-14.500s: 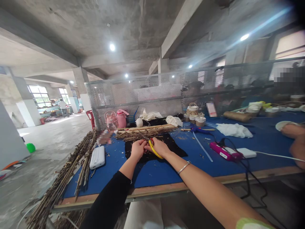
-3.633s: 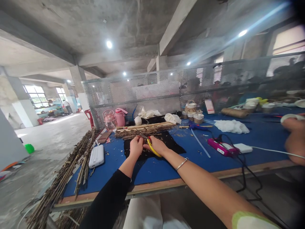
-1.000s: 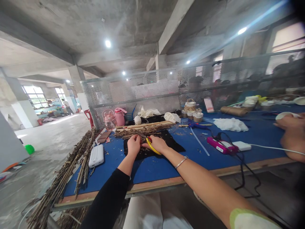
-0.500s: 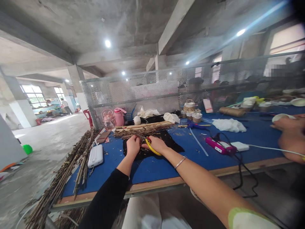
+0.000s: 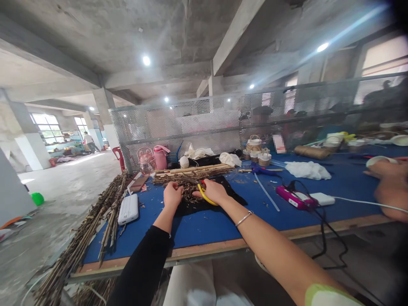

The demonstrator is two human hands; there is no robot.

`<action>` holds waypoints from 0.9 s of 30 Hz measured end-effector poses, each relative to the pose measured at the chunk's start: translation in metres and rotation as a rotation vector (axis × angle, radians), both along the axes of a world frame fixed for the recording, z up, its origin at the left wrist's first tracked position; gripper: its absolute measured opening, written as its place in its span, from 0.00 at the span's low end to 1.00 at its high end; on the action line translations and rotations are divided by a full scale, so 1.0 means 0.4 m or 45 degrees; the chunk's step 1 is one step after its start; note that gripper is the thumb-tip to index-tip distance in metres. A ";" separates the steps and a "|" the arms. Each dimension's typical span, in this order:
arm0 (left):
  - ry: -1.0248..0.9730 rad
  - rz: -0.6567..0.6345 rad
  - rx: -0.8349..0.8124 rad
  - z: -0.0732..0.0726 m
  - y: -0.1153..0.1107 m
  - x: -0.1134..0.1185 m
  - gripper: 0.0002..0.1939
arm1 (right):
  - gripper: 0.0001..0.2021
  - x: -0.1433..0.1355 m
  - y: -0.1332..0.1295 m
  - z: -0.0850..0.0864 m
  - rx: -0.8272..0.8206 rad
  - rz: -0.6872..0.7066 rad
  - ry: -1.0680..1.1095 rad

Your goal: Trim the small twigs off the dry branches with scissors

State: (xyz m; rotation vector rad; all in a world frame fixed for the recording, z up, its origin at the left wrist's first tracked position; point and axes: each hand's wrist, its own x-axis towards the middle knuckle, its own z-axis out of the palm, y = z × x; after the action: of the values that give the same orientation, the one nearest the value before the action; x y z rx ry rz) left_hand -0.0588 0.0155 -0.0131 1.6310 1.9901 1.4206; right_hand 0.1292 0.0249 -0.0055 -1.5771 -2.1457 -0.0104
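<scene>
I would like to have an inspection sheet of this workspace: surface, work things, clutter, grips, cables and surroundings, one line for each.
Surface: blue tabletop with a black cloth on it; dry scraps on both.
Work things: yellow-handled tool in use; stick bundle behind the scraps.
Clutter: pink bottle, brown roll, crumpled white material.
Grips: left grip at the scraps, unclear whether it pinches any; right grip closed around the tool's handle.
Cables: black cable hangs over the front edge; white cable runs right from a white block.
Surroundings: perforated screen behind; another person's hand at far right.
</scene>
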 end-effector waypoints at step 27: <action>0.414 -0.344 0.030 -0.025 0.018 -0.012 0.14 | 0.25 0.059 0.077 -0.046 -0.105 -0.191 0.357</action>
State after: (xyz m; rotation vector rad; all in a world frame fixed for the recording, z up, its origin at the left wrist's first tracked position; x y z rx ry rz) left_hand -0.0637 0.0228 -0.0231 2.1610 1.8150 1.1442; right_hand 0.1528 0.0558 -0.0238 -1.6732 -1.8313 0.2391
